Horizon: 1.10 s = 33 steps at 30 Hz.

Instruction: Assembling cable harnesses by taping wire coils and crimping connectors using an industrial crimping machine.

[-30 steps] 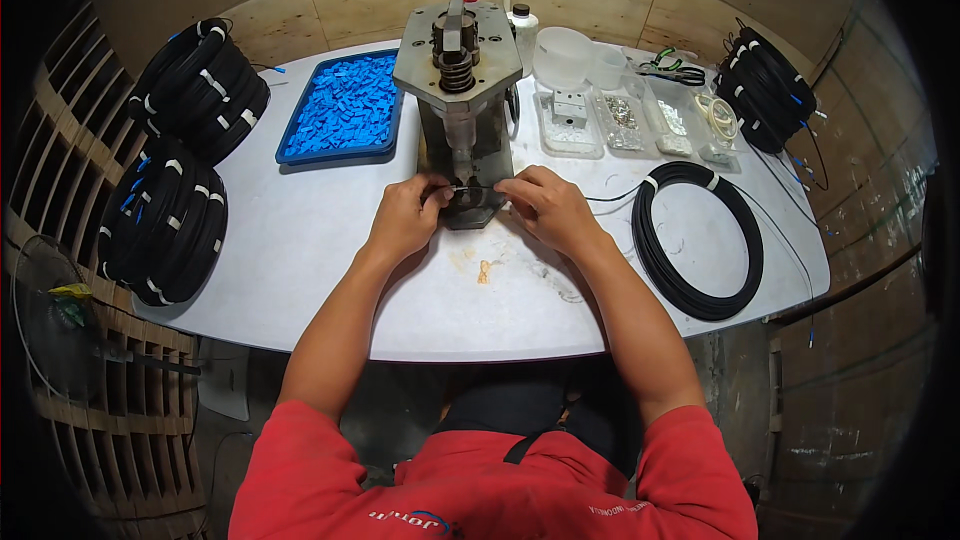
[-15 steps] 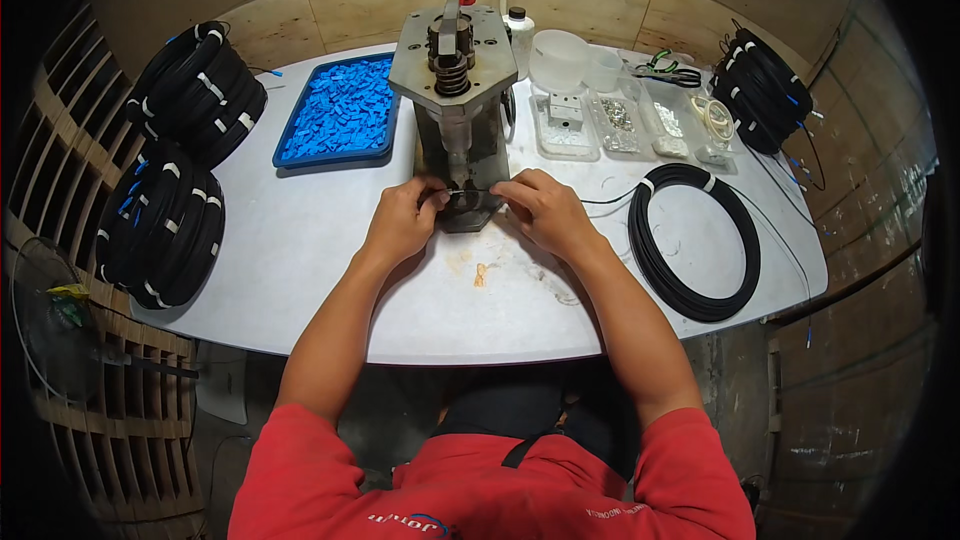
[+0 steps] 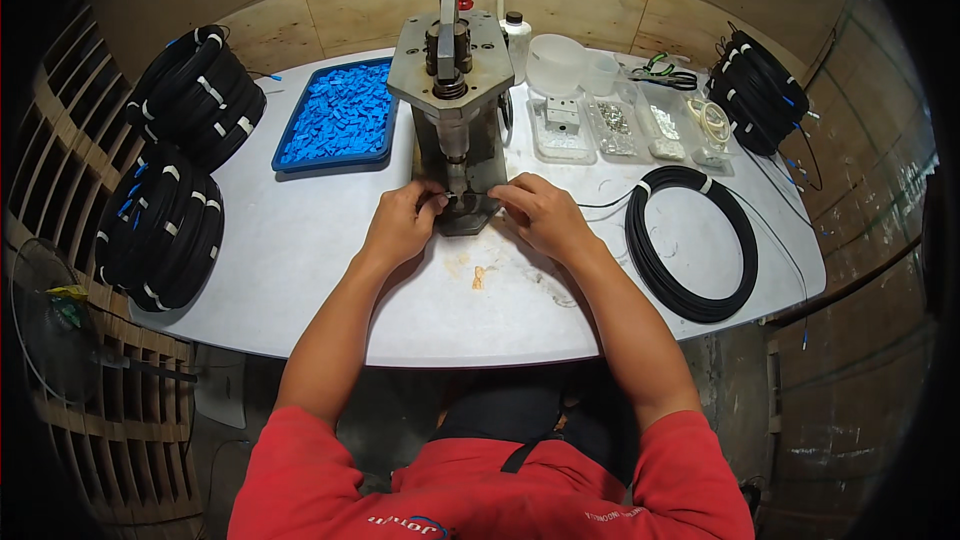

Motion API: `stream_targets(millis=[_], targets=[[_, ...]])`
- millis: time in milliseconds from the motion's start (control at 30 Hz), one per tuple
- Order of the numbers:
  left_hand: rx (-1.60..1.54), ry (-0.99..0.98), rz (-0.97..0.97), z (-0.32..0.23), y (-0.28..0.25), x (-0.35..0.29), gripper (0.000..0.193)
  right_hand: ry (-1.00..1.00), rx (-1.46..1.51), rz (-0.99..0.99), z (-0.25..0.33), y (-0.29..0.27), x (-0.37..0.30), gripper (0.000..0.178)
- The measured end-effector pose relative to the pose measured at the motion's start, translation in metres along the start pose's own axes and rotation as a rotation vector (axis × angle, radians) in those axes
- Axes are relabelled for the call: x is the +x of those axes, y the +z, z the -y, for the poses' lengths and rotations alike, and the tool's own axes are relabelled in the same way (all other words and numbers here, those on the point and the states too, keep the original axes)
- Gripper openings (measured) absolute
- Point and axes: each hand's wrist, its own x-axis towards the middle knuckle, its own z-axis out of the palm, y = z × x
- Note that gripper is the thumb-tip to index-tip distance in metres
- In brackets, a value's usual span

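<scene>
A grey metal bench press [image 3: 450,65] stands at the middle of the table, with its ram [image 3: 456,145] low, close over the base. At the left of its die, my left hand [image 3: 405,220] is closed in a pinch; what its fingertips hold is too small to make out. On the die's other side my right hand [image 3: 545,215] pinches a thin black cable [image 3: 605,205]. That cable runs right from my hand to a black cable coil [image 3: 640,250] lying flat on the table.
A dark blue tray [image 3: 282,162] of small blue pieces sits left of the press. Bundled black cable coils [image 3: 165,225] stand at the left edge, others [image 3: 757,90] at the back right. Clear boxes [image 3: 565,145] of small metal parts, a white tub [image 3: 556,62] and a bottle [image 3: 516,35] stand behind.
The press's lever has swung more upright, and its spring and ram have moved down toward the die. Both my hands stay nearly in place beside it.
</scene>
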Motion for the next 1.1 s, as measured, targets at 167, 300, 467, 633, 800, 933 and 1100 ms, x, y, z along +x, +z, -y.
stream_targets(millis=[167,300,467,633,800,933,1100], targets=[[0.006,0.018,-0.01,0.0,0.001,0.0,0.016,-0.018,-0.027,-0.033,0.001,0.003,0.0,0.031],[0.02,0.023,-0.013,-0.001,0.0,-0.001,0.015,-0.017,-0.02,-0.063,0.0,0.007,0.0,0.028],[0.04,0.012,0.001,-0.002,-0.001,0.001,0.015,0.024,-0.034,-0.08,0.0,0.009,0.002,0.018],[0.055,0.005,0.016,-0.003,-0.002,0.0,0.015,0.061,-0.013,-0.095,-0.001,0.006,0.001,0.012],[0.023,-0.011,0.02,-0.003,-0.002,0.001,0.015,0.018,-0.015,-0.112,-0.003,0.01,0.0,0.014],[0.038,0.007,0.016,-0.001,-0.002,0.001,0.015,-0.005,-0.02,-0.127,-0.003,0.011,0.0,0.018],[0.026,-0.001,0.003,0.0,-0.002,0.0,0.017,-0.011,-0.019,-0.132,-0.002,0.011,0.0,0.017]])
